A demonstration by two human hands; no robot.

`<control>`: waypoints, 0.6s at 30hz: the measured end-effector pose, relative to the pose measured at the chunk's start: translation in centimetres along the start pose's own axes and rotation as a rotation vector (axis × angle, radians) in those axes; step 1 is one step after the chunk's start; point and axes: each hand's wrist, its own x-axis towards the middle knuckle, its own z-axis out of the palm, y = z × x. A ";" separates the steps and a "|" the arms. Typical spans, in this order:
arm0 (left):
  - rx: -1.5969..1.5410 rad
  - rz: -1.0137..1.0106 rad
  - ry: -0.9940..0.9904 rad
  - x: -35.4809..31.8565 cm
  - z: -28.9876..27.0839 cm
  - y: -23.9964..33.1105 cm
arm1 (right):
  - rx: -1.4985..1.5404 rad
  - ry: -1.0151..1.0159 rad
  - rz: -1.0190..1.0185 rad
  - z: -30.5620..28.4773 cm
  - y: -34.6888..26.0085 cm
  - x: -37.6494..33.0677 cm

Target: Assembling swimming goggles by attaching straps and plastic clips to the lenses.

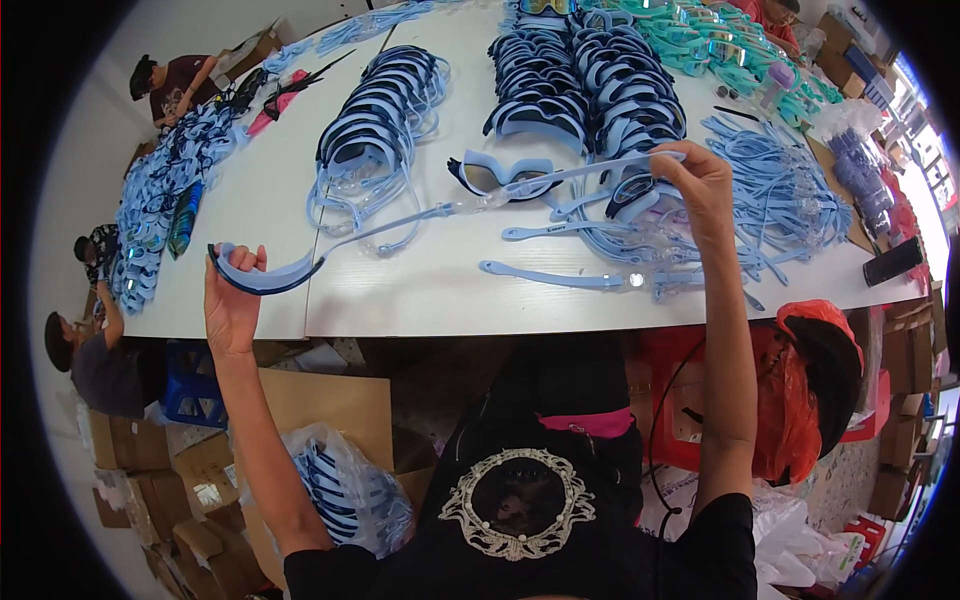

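My left hand (232, 305) grips a light-blue and dark-navy swim goggle frame (270, 278), held edge-on above the table's front edge. From it a light-blue strap (385, 228) with a clear buckle stretches up and right. My right hand (700, 188) pinches the strap's far end between thumb and fingers. Behind the strap, a single pair of goggles (500, 175) lies on the table. Loose straps with clear buckles (560, 275) are spread under my right forearm, beside a larger heap of straps (785, 185).
Goggles with straps stand in a row (365, 130), with two longer rows (540, 75) farther right. Green goggles (710, 45) and a blue pile (165, 190) lie beyond. A black object (893, 262) sits at the right edge. Other people work around the white table (400, 310).
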 end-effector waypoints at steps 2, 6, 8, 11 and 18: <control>0.169 0.019 -0.023 -0.4 1.5 -1.4 | 0.569 0.241 -0.018 2.7 -0.2 0.0; 0.973 -0.050 0.023 -1.0 10.5 -6.4 | 0.830 -0.108 -0.011 9.2 -2.9 -0.5; 1.077 -0.074 -0.227 -1.3 14.7 -8.8 | 0.361 -0.249 0.021 12.1 -5.3 -1.3; 1.187 -0.036 -0.412 -1.0 18.2 -11.6 | -0.043 -0.337 -0.152 14.9 -7.7 -2.4; 1.326 -0.150 -0.537 -0.6 18.9 -13.1 | -0.435 -0.329 -0.278 15.2 -6.9 -3.4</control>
